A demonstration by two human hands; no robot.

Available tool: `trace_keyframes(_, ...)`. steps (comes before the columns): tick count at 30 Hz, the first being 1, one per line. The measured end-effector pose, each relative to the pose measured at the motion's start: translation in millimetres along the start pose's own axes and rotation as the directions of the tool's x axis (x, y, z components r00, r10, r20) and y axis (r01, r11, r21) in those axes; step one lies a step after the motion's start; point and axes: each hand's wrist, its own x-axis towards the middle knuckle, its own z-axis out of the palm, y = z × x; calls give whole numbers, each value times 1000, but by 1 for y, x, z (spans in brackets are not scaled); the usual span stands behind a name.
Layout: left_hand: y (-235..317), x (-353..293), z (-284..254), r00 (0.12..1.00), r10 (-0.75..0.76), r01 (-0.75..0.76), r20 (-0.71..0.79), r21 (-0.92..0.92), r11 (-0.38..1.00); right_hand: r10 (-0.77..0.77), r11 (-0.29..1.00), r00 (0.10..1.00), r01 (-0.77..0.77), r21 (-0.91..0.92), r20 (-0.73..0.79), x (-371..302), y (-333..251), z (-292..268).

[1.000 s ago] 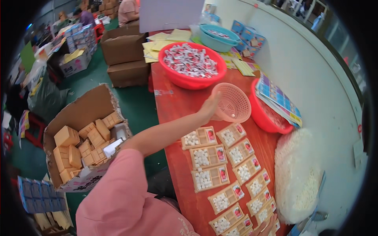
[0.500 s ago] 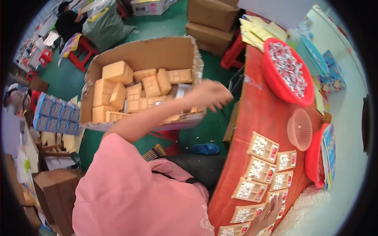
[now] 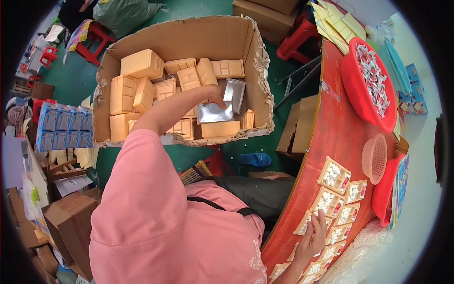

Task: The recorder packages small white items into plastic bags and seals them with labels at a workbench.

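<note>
My left hand reaches into a large cardboard box, its fingers bent and closed at the upper edge of a shiny silver tray. A second silver tray leans beside it. Several tan compartment trays, many in stacked blocks, fill the rest of the box. On the red table, my right hand hovers or rests over a row of small tan trays, fingers apart, holding nothing. The trays, such as the farthest one, hold white pieces and a red-printed packet. My right hand partly covers some of them.
A red basin of small wrapped packets stands at the table's far end, near yellow cards. Closer are a pink basket and another red basin. Blue boxes are stacked left; a blue slipper lies on the floor.
My left hand has moved left from the box's right rim onto the silver tray inside. My right hand has shifted farther up the row of trays. The whole view has shifted.
</note>
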Motion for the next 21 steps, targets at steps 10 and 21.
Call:
trace_keyframes(10, 43, -42, -57, 997, 62, -52, 36, -219, 974, 177, 957, 984, -175, 229, 12, 18, -21, 10)
trace_keyframes(21, 76, -28, -57, 878, -163, 51, -449, -252, 966, 8, 814, 988, -94, 573, 151, 97, -81, 86)
